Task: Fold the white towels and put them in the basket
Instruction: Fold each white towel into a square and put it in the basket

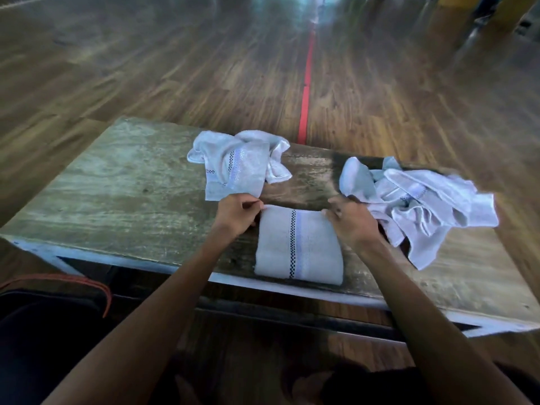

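1. Dark item with an orange-red edge (pixel 58 302): nearest us, below and to the left of the folded towel (pixel 298 247). We cannot tell what it is.

2. Folded towel: white, with a dark checked stripe and a pale blue band running along its length. We find it lying flat as a neat rectangle on the worn wooden worktop (pixel 117 185), its near end at the worktop's front edge.

3. Left hand (pixel 236 216): at the folded towel's far left corner. We record the grip as narrow, with thumb and fingers pinching that corner.

4. Right hand (pixel 353 223): at the folded towel's far right corner. The grip is narrow here too, the fingers curled onto the corner and holding it.

5. Crumpled towel (pixel 236 162): just beyond the folded towel, to its far left. It is loose and unfolded and has the same stripe. Its near hem lies close to the left hand; we cannot tell whether they touch.

6. Heap of towels (pixel 418 200): to the right of the folded towel, just beside the right hand. It is rumpled, and we cannot count the pieces.

7. Wooden floor (pixel 175 68): beyond the folded towel and past the worktop's far edge, blurred.

8. Red line (pixel 305 103): on the floor, running straight away from the folded towel.
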`<move>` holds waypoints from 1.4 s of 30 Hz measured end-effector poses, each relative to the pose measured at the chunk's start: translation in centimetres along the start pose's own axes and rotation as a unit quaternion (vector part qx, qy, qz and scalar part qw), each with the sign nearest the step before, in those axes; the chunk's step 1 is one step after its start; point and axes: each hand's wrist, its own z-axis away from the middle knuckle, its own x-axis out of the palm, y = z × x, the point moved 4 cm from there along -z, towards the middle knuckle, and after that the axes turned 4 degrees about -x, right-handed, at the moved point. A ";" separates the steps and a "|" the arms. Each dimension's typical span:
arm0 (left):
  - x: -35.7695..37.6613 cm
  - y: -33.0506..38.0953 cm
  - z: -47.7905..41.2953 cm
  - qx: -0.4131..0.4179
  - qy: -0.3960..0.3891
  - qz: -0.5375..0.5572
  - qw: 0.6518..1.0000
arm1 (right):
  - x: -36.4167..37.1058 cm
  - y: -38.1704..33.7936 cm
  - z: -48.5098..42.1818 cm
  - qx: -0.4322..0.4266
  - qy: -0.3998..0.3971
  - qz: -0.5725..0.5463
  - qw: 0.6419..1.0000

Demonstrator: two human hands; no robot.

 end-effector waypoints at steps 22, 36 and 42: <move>2.7 -2.6 14.5 -0.126 -0.218 0.328 0.910 | 4.8 -5.4 4.7 -0.016 -0.139 0.130 0.982; 3.4 -2.6 15.7 -0.153 -0.222 0.383 0.884 | 5.3 -5.2 4.5 0.010 -0.108 0.138 0.985; 3.6 -2.1 15.9 -0.147 -0.184 0.393 0.889 | 5.4 -5.3 4.3 0.018 -0.110 0.152 0.982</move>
